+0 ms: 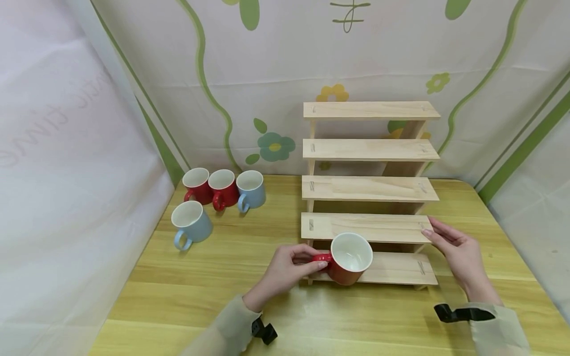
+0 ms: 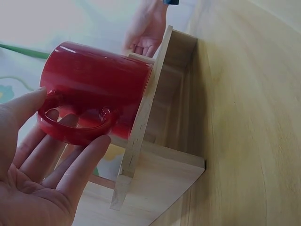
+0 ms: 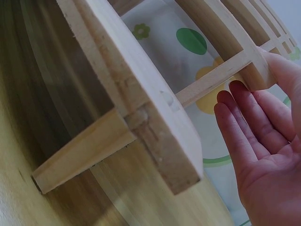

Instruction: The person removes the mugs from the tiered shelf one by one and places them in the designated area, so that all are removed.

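A red mug with a white inside stands upright at the lowest step of a wooden stepped shelf, toward that step's left part. My left hand pinches the mug's handle from the left, thumb and fingers around it. In the left wrist view the red mug has its base right at the board, and the left hand curls about the handle loop. On the other side, my right hand pinches the right end of the second step. The right wrist view shows that hand with its thumb over the board's end.
At the back left of the wooden table stand two red mugs and a light blue mug in a row. Another light blue mug stands in front of them. A patterned cloth hangs behind the shelf.
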The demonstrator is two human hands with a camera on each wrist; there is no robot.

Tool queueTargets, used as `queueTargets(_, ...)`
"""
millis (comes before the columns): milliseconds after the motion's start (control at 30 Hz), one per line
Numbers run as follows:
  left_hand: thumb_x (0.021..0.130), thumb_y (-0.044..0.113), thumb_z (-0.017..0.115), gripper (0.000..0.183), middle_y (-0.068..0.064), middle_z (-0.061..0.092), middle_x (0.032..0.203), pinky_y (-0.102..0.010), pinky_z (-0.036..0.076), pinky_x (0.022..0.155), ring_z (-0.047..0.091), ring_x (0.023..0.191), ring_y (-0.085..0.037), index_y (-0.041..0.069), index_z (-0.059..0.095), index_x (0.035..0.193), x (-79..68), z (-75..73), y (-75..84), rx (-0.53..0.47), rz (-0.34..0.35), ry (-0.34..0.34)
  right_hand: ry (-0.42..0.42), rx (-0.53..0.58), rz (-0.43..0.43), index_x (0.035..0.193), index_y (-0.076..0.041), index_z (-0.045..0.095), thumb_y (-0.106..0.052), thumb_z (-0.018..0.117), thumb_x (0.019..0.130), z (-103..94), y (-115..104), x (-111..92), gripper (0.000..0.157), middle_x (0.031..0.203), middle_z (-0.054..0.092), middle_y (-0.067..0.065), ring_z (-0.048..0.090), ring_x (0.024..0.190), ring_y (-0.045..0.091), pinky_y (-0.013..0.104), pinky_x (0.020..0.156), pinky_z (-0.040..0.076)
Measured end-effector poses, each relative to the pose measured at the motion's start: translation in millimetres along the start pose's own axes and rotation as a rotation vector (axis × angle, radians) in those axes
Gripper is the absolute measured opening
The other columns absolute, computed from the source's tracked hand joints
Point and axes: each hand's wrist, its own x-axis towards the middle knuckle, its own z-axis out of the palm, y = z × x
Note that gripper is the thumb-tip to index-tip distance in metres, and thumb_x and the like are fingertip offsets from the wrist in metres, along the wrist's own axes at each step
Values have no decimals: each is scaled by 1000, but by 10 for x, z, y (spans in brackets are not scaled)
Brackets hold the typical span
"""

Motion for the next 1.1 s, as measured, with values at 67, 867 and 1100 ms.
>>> queueTargets(67,89,16,83,12,2,76,95,-32,62,76,73,88,-16,10,79,99,1,1,-1,-1,3,2,2,-1,1,136,-7,66,-6,75,94,3,0,-1,43,119,71,-14,66,102,-1,13,83,53)
queueTargets(867,90,12,81,9,0,77,95,-30,61,77,74,89,-15,8,78,97,-27,17,-9,-31,38,11,6,7,-2,135,-7,66,-5,75,93,15,1,-1,43,117,71,-13,66,102,-1,14,83,53)
queueTargets(1100,90,11,81,10,-1,77,95,-31,62,76,74,89,-16,7,77,97,-40,9,-19,-44,47,10,7,8,-8,135,-7,66,-5,75,94,21,-3,-9,43,118,71,-14,65,104,-3,14,83,53)
